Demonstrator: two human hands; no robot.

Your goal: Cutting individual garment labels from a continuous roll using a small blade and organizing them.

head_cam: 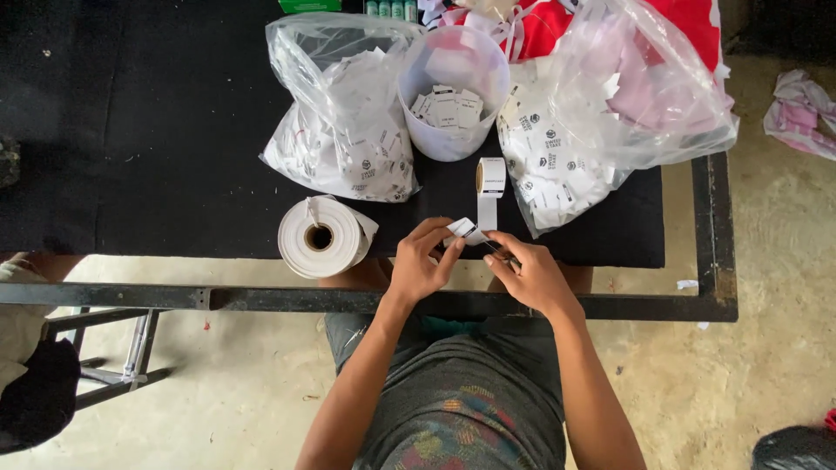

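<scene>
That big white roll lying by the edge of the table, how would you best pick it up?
A judgement: the big white roll lies flat on the black table, its hollow core facing up. Come from above and clasp the curved outer wall from two opposite sides. Its near side, at the table edge, is free; the plastic bag crowds the far side, and the left hand is beside it on the right.
</scene>
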